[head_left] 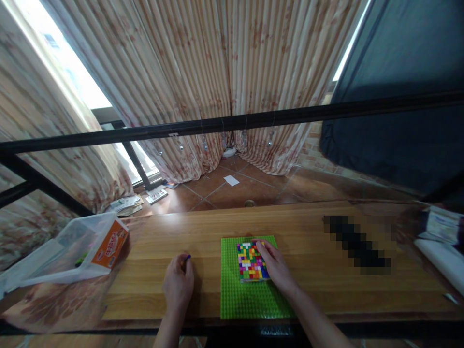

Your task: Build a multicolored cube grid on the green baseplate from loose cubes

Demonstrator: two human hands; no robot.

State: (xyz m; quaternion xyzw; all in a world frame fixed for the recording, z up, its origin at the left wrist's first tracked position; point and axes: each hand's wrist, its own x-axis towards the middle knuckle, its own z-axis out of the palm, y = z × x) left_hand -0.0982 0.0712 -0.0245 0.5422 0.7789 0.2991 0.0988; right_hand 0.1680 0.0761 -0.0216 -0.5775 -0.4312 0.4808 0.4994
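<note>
A green studded baseplate [232, 299] lies on the wooden table in front of me. On its upper part sits a block of small multicoloured toy bricks [250, 261], in white, yellow, red, green, pink, blue and other colours. My right hand [276, 267] is curled over the block's right side, its fingertips at the top right corner, hiding part of the bricks there. Left of the baseplate, my left hand [178, 279] is closed just above the tabletop, pinching a small dark blue toy brick [187, 258] whose shape is mostly covered by the fingers.
At the left stands a clear plastic bin [68, 263] with an orange label and something green inside. A pixelated dark object [357, 241] lies on the table's right part. Black metal rails [217, 124] cross beyond the wooden table [145, 290], before patterned curtains. White packages [444, 227] sit far right.
</note>
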